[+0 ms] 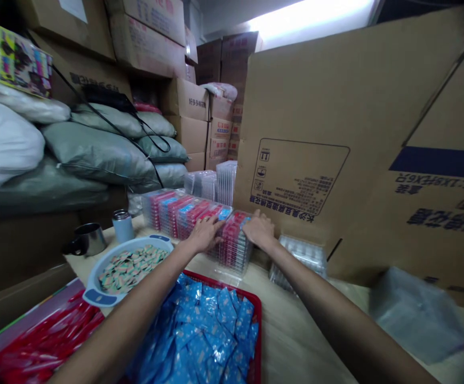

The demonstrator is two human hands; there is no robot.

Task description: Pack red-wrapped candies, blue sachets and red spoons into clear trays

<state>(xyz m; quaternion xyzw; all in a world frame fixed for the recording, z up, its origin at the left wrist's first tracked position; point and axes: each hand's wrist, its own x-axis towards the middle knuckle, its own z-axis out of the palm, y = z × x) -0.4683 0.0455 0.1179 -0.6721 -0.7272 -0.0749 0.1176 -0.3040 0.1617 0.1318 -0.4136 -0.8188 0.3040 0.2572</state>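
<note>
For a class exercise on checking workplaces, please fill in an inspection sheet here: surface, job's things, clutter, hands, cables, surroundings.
Surface: pale tabletop, partly covered.
Job's things: stacked clear packs with red contents, in a row; blue packets in a red basket; small striped pieces in a pale blue basin.
Clutter: metal mug and bottle beside the basin.
Hands: left hand, fingers spread, on the packs; right hand at the row's right end, grip unclear.
Cables: nothing seen for certain; a thin black strap or cord runs over the sacks.
Surroundings: stacked cartons; large cardboard box at right.
</note>
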